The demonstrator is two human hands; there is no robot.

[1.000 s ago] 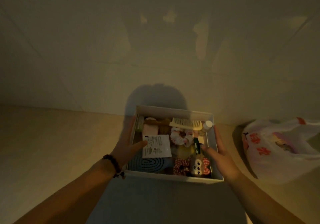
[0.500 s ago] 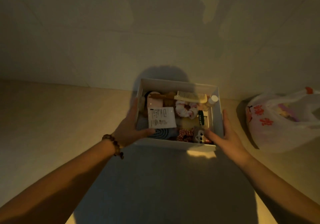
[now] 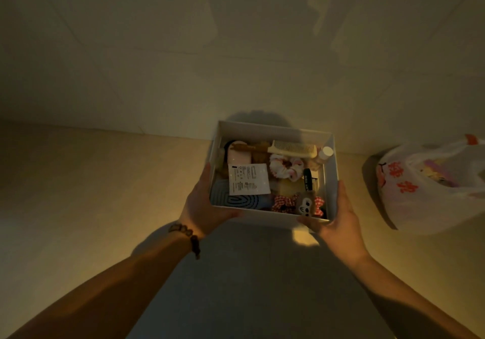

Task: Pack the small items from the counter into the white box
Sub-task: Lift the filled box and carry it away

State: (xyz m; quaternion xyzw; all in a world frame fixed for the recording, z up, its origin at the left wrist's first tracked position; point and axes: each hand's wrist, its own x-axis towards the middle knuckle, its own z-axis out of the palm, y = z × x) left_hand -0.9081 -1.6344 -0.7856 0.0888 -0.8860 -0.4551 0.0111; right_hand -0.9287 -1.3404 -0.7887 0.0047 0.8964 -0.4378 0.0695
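Left grip [image 3: 203, 207] and right grip [image 3: 334, 219] clasping white box [image 3: 273, 132] at near corners, seemingly resting on worktop [image 3: 105, 181].

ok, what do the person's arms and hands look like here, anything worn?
Both forearms are bare, with no sleeves in view. The left wrist carries a bracelet of dark round beads with a short bit hanging off it. The right wrist shows nothing worn. No gloves or rings visible in the dim light.

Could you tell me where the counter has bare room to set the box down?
Bare counter stretches left of the left hand to the wall. The white box is crowded. Between the right hand and the plastic bag only a narrow strip remains.
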